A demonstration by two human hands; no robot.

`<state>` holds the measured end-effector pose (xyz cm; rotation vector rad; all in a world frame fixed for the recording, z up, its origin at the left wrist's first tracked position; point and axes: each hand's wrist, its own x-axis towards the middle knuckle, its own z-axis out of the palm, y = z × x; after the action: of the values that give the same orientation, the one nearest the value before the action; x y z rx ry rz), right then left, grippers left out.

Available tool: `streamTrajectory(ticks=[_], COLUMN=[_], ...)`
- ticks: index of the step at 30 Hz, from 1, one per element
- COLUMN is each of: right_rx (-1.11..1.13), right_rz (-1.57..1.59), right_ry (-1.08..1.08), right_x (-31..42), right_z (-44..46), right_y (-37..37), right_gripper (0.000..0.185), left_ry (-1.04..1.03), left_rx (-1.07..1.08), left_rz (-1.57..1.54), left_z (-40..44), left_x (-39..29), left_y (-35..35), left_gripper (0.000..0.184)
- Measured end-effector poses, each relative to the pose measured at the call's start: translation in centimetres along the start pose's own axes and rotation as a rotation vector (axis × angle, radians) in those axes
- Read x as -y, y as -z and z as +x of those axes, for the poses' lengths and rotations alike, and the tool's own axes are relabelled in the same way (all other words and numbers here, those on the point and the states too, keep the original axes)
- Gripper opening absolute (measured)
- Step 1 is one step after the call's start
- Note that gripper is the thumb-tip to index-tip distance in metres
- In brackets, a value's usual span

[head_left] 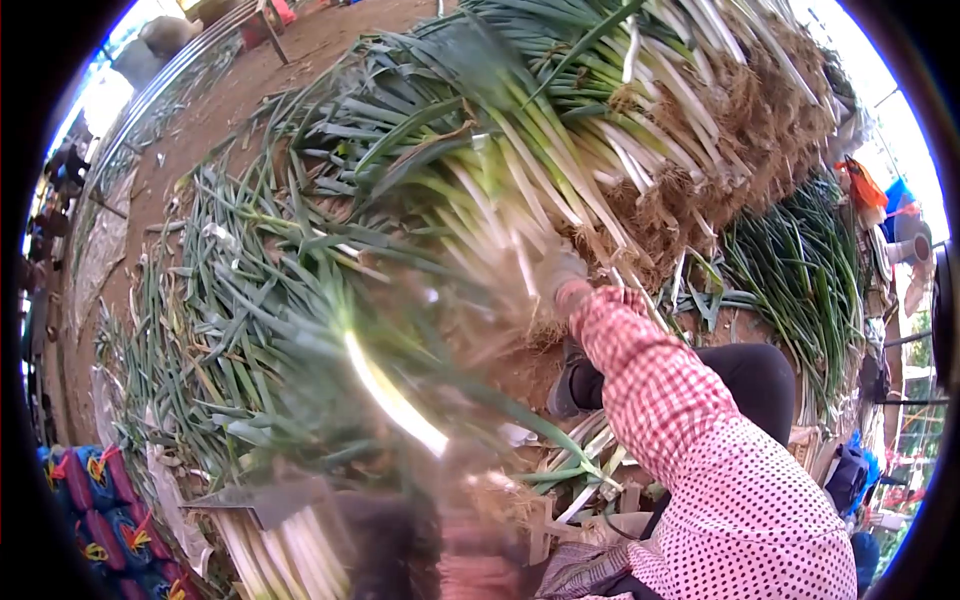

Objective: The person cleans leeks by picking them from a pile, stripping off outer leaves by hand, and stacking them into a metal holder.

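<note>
My left hand (468, 495), smeared by motion, is low in the middle, closed around the root end of a long green onion (393, 398). Its white stalk points up and left, and its leaves blur over the onions behind. My right hand (566, 272), in a greyish glove, reaches to the root ends at the near edge of a big pile of green onions (590, 140). Blur and the stalks hide its fingers, so I cannot tell whether it grips any. Trimmed white stalks (285, 550) lie together at the bottom left, beside a flat metal blade (265, 497).
Loose leaves (215, 300) cover the soil on the left. Thinner dark green stalks (800, 270) lie at the right, past my knee (750, 375). A colourful woven mat (110, 510) is at the lower left. A metal rail (180, 90) runs along the upper left.
</note>
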<state>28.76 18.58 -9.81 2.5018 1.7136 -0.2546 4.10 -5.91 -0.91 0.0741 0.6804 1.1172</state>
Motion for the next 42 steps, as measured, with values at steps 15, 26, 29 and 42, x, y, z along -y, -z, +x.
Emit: streamTrajectory(ticks=[15, 26, 29, 42], right_rx=[0.654, 1.139, 1.362, 1.177], right_rz=[0.513, 0.443, 1.190, 0.279], right_ry=[0.397, 0.826, 0.216, 0.507], right_x=[8.7, 3.3, 1.0, -12.1], right_z=[-22.6, -32.0, -31.1, -36.6], right_y=[4.7, -2.7, -1.8, 30.1], right_gripper=[0.036, 0.028, 0.039, 0.046], left_ry=[0.282, 0.411, 0.297, -0.255], left_rx=[-0.122, -0.156, -0.074, 0.259], left_rz=[-0.049, -0.284, -0.205, -0.462], left_z=[-0.5, -2.2, -0.8, -2.9], left_x=[-0.5, 7.8, 6.0, 7.7], left_y=[12.5, 20.6, 15.2, -3.7], left_gripper=[0.045, 0.068, 0.078, 0.112])
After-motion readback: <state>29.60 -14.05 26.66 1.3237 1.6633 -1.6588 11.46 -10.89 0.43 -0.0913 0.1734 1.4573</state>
